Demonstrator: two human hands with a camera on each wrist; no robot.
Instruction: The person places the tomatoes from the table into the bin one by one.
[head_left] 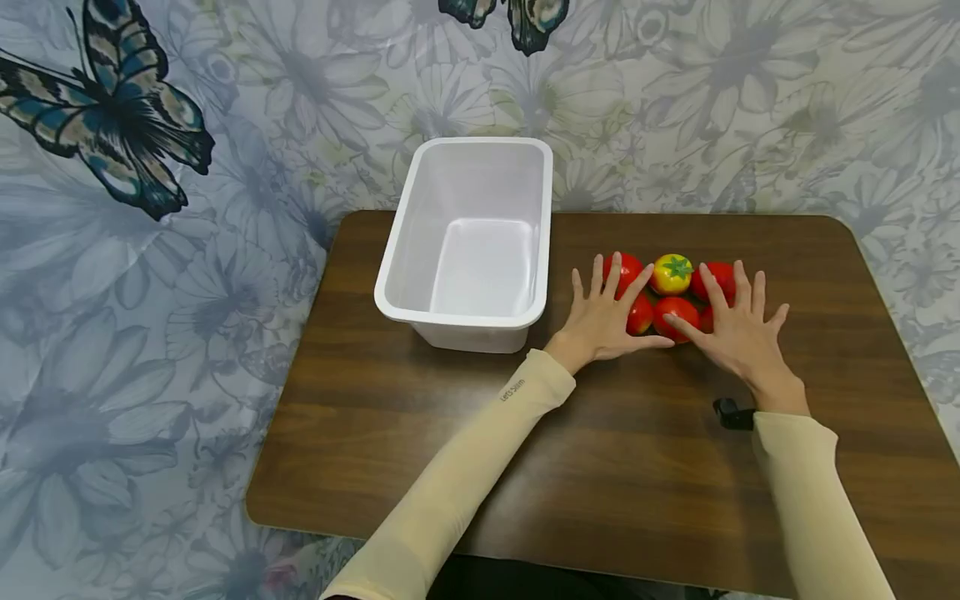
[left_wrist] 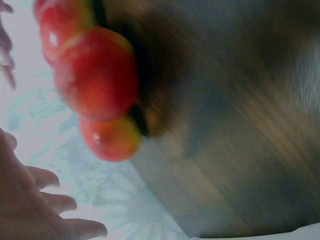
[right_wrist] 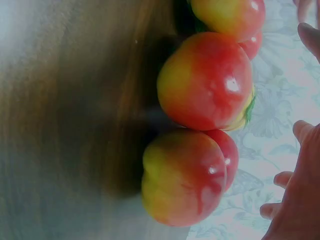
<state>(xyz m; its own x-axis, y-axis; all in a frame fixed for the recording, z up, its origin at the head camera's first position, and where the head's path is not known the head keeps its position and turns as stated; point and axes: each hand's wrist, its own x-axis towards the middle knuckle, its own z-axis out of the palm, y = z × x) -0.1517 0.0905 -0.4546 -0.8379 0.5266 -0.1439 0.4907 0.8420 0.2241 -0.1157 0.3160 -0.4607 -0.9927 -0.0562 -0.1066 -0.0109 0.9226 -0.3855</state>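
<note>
Brown tabletop (head_left: 360, 400), tomatoes (head_left: 678, 308) partly behind fingers (head_left: 637, 286)

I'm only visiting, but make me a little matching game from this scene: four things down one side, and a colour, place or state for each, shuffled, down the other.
Things:
1. tub
2. table
3. fruit with its green top showing
4. left hand

Descriptions:
A. brown, with wood grain
B. fingers spread, between the tub and the right hand
C. white, with nothing inside
D. yellow, among red fruit

Pairs: 1-C, 2-A, 3-D, 4-B
</note>
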